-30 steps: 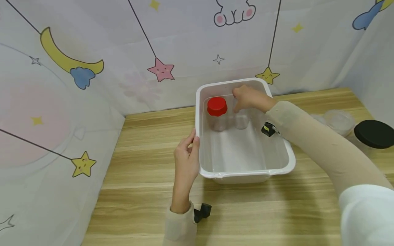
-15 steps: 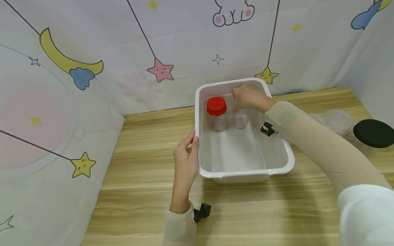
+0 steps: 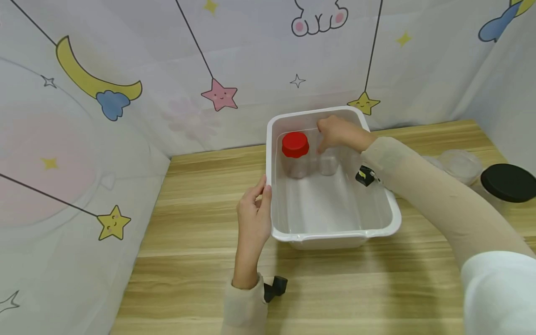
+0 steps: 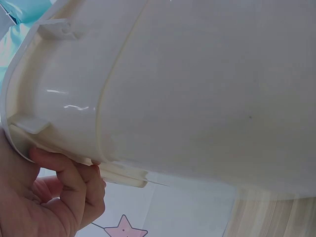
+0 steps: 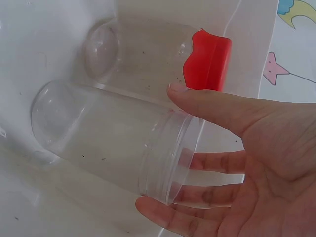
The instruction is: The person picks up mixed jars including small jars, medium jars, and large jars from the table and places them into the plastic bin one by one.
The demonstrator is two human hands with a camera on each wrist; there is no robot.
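A white plastic bin point(image 3: 322, 204) stands on the wooden table. My left hand point(image 3: 254, 214) grips the bin's left rim; the left wrist view has its curled fingers at the outer edge. Inside the bin, my right hand point(image 3: 340, 134) holds a clear plastic jar point(image 5: 103, 138) round its top end, thumb on one side and fingers on the other. The jar stands at the back of the bin, and the hand partly covers it in the head view. Just left of it is a second clear jar with a red lid point(image 3: 295, 144), untouched by either hand.
To the right of the bin, on the wooden table point(image 3: 192, 242), are a jar with a black lid point(image 3: 508, 182) and clear plastic containers point(image 3: 460, 165), partly behind the right sleeve. A patterned curtain point(image 3: 251, 56) hangs close behind the bin.
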